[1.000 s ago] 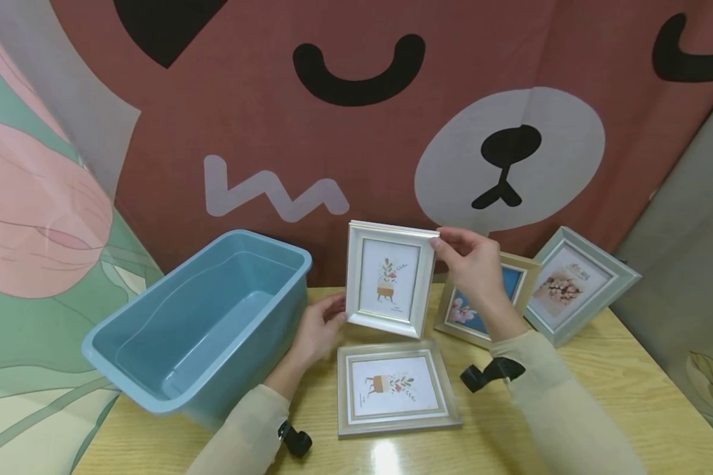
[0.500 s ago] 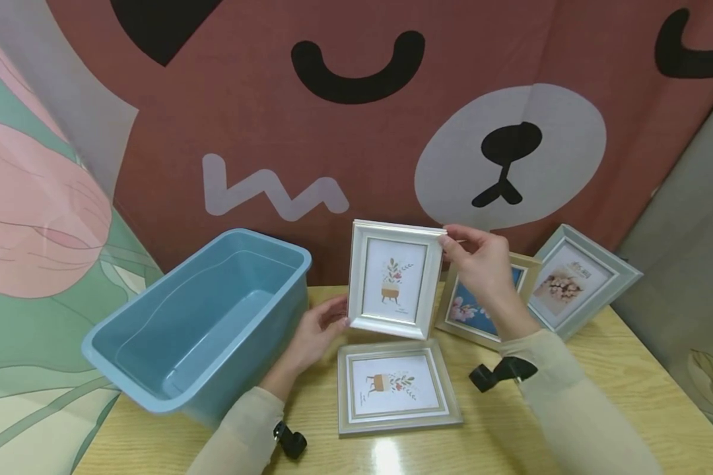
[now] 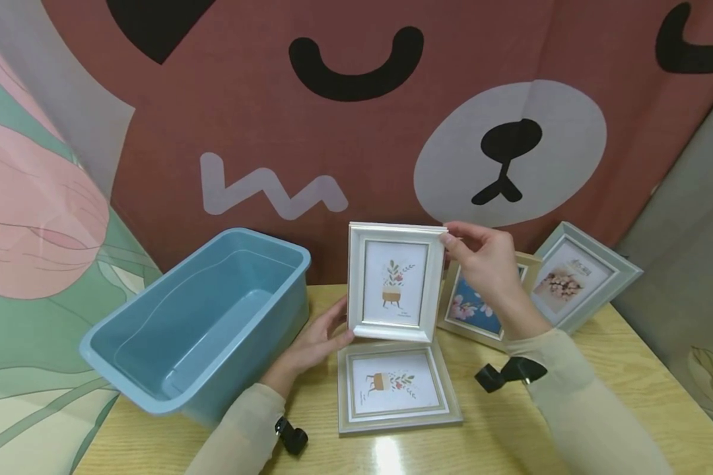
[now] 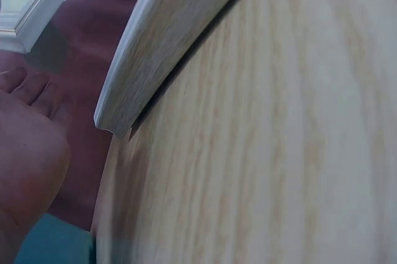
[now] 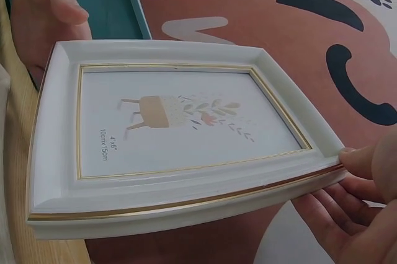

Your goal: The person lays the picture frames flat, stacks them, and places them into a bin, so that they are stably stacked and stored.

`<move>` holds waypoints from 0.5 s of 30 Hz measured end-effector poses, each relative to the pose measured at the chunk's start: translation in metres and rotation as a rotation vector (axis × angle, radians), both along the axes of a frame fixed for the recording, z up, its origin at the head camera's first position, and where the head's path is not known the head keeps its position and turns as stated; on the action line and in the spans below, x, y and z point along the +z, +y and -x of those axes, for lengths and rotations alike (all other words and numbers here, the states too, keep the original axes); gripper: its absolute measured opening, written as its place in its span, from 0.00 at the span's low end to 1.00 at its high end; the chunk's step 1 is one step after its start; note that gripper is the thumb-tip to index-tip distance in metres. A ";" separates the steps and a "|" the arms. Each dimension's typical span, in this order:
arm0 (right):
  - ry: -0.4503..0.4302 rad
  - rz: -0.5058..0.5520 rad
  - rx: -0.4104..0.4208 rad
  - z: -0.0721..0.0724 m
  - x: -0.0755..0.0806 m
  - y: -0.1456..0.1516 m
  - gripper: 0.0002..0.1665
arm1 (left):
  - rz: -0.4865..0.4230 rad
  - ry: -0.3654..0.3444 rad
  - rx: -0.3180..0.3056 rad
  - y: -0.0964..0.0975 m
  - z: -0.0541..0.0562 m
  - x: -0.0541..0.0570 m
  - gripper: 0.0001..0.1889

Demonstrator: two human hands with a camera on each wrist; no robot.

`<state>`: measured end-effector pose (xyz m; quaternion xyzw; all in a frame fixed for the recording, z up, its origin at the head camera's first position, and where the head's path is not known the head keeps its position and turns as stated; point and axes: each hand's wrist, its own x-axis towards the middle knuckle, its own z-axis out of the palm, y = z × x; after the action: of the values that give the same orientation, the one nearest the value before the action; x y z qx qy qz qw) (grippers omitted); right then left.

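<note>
A white picture frame [image 3: 395, 284] with thin gold lines and a plant print stands tilted up in the middle of the head view. At its upper right corner my right hand [image 3: 488, 267] pinches it, thumb in front and fingers behind. My left hand [image 3: 316, 340] is at the lower left corner with its thumb extended. In the right wrist view the left hand [image 5: 49, 13] has loose fingers beside the white frame's edge [image 5: 59, 127]; whether it touches is unclear. A silver-beige picture frame [image 3: 395, 389] lies flat on the table just in front.
To the left stands a blue plastic bin [image 3: 214, 323], nothing visible inside. On the right, a gold frame [image 3: 478, 310] with blossoms and a grey-green frame [image 3: 576, 284] lean upright. A bear-print cloth [image 3: 261, 119] hangs behind the wooden table [image 3: 570, 402].
The white frame has shifted slightly right and now faces more squarely forward. My right hand moved a little right with it. The left hand's fingers have loosened and its thumb straightened.
</note>
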<state>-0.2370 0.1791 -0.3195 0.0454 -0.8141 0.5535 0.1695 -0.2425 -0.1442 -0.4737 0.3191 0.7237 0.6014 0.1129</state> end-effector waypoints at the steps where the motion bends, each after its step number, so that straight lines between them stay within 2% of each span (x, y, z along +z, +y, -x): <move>1: -0.001 -0.002 0.003 0.000 0.000 0.000 0.22 | -0.003 -0.007 -0.006 0.000 0.000 0.000 0.49; 15: -0.031 -0.040 0.035 -0.008 0.002 -0.004 0.22 | 0.005 -0.068 -0.018 0.002 0.000 0.002 0.52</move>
<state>-0.2292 0.1756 -0.3176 0.0544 -0.8266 0.5407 0.1462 -0.2425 -0.1425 -0.4720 0.3048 0.7182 0.6088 0.1436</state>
